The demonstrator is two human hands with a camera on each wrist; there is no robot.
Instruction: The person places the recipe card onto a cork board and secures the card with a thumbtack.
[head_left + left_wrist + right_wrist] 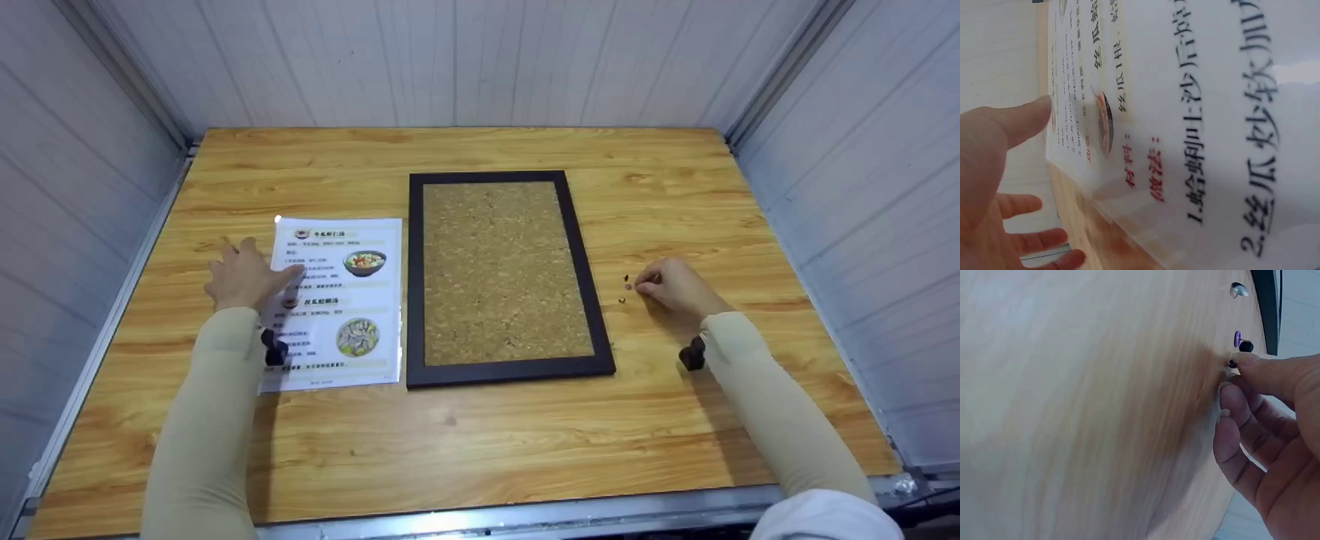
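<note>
A laminated recipe sheet (pixel 341 300) with text and two food photos lies left of a black-framed cork board (pixel 501 274). My left hand (pixel 244 276) rests flat at the sheet's left edge with its fingers spread and the thumb lying on the sheet. In the left wrist view, the left hand (pixel 994 169) is open beside the sheet (pixel 1196 112). To the right of the board, my right hand (pixel 664 283) is curled. Its fingertips (pixel 1247 363) pinch a small dark push pin (pixel 1232 363) on the table. A purple pin (pixel 1239 337) and a black pin (pixel 1247 346) lie just beyond it.
The wooden table (pixel 480 442) is boxed in by white panel walls on three sides, with a metal rail along the front edge. A few loose pins (pixel 626 283) lie between the board and my right hand. A pale pin (pixel 1238 290) lies nearer the frame.
</note>
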